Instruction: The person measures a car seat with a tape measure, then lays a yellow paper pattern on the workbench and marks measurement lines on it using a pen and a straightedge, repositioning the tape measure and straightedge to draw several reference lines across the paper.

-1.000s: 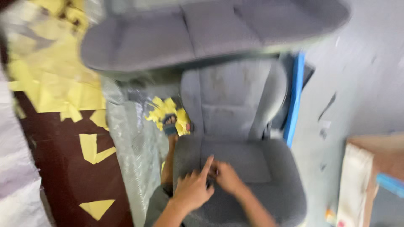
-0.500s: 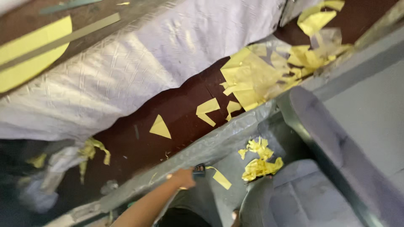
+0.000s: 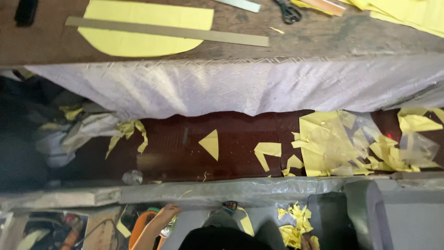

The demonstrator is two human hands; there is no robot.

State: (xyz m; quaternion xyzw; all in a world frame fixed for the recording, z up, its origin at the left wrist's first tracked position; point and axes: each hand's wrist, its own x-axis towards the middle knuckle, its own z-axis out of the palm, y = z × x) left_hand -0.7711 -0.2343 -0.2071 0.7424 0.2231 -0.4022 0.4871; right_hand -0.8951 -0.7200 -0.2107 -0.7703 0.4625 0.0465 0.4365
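While the view looks down past a workbench [image 3: 323,41], the left hand [image 3: 165,215] reaches to a grey plastic-covered ledge [image 3: 240,190], fingers curled over a small greenish thing [image 3: 169,228] beside an orange object [image 3: 141,227]; whether they grip it I cannot tell. Yellow scraps [image 3: 333,143] litter the dark floor.

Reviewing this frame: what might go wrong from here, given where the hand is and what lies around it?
The left hand reaches low beside an orange tool and a dark cable; it may snag the cable. Yellow paper scraps litter the grey seat, so they could slip or stick underhand. The scissors lie open on the table above, out of the person's view.
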